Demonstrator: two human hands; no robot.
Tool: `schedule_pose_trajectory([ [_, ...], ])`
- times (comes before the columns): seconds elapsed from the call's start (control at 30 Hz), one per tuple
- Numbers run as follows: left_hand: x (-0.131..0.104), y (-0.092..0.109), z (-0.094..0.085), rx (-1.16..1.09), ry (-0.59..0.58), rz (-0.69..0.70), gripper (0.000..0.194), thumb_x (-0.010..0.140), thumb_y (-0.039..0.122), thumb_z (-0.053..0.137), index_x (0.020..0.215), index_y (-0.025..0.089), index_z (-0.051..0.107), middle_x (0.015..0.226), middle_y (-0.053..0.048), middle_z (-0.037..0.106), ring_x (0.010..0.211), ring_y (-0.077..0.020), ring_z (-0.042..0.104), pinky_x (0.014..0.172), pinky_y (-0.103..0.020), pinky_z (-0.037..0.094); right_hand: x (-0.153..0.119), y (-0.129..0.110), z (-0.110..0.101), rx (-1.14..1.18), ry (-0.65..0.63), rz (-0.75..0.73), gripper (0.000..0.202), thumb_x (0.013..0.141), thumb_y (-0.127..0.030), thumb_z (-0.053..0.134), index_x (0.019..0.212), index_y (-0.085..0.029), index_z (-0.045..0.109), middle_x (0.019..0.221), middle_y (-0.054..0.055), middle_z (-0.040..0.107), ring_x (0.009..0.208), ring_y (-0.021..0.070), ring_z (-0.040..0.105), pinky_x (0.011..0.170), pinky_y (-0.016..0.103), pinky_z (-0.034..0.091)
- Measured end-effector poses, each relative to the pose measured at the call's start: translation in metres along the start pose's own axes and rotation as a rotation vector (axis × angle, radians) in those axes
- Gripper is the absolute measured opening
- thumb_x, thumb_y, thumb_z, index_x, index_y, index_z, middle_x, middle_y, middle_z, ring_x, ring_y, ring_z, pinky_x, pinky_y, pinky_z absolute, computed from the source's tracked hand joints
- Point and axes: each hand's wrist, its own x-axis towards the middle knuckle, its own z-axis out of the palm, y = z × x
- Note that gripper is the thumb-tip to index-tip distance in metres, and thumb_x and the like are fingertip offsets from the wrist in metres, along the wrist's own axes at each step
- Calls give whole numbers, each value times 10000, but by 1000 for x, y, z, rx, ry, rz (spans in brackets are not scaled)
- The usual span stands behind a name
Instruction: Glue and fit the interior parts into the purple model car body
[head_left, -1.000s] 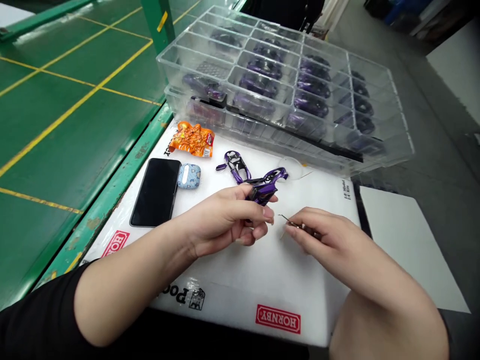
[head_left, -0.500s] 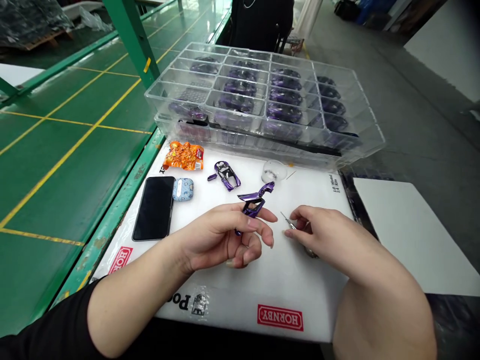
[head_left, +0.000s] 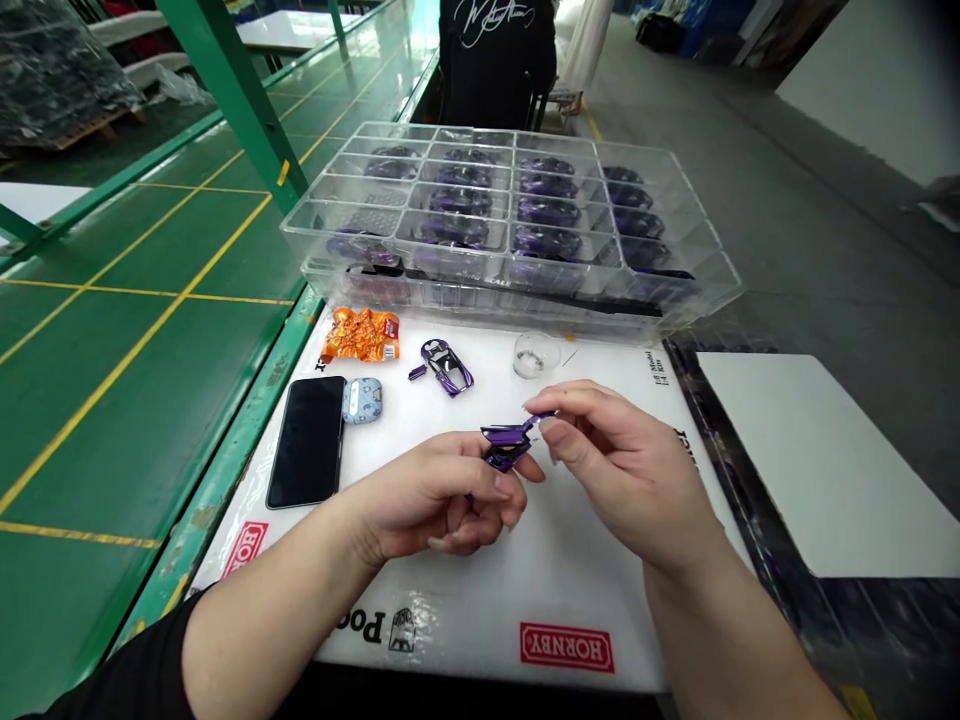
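A purple toy car body, with a panel sticking up from it, is gripped between the thumb and fingers of my left hand. My right hand pinches the raised tip at the body's right end between thumb and forefinger. The pointed metal tool seen earlier does not show; my right palm is turned away. Behind my hands lies a second purple car body with a small purple piece beside it. A round clear dish holding tiny parts stands further right, near a thin pin.
Clear divided trays full of purple car bodies are stacked at the back. On the left are an orange snack packet, a phone and a blue patterned case. A white board lies right. Another person sits beyond.
My right hand has moved up and left from above the table to the car body and now pinches its raised end. The pointed tool has gone from sight. The view has shifted slightly.
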Motion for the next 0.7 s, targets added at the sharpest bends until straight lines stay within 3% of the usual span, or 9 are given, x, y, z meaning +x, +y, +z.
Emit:
schedule_pose_trajectory([
  [0.13, 2, 2, 3, 55, 149, 128, 373, 875, 323, 950, 1138, 166, 737, 830, 20, 638, 521, -52, 448, 436, -159, 266, 4, 6, 1, 52, 73, 5, 156, 1120, -455, 865, 1173, -322, 927, 1228, 39, 821, 884, 133, 777, 811, 291, 651],
  [0.3, 7, -1, 2, 147, 308, 324, 360, 905, 401, 922, 1096, 180, 711, 947, -25, 672, 655, -98, 541, 508, -200, 366, 5, 9, 4, 27, 113, -2, 127, 1118, -424, 866, 1183, -327, 916, 1321, 52, 814, 1070, 178, 807, 901, 312, 682],
  [0.43, 9, -2, 1, 158, 336, 333, 306, 892, 377, 868, 1077, 181, 723, 847, -1, 623, 672, -121, 557, 521, -213, 387, 3, 11, 6, -25, 106, -44, 102, 1116, -379, 874, 1203, -339, 908, 1333, 37, 811, 1045, 147, 797, 870, 270, 673],
  [0.7, 9, -3, 2, 126, 343, 350, 369, 832, 362, 881, 1100, 180, 703, 953, -12, 670, 673, -108, 564, 509, -216, 373, 2, 10, 7, -87, 101, -108, 90, 1110, -355, 885, 1197, -343, 903, 1301, 39, 827, 1201, 187, 823, 925, 277, 694],
])
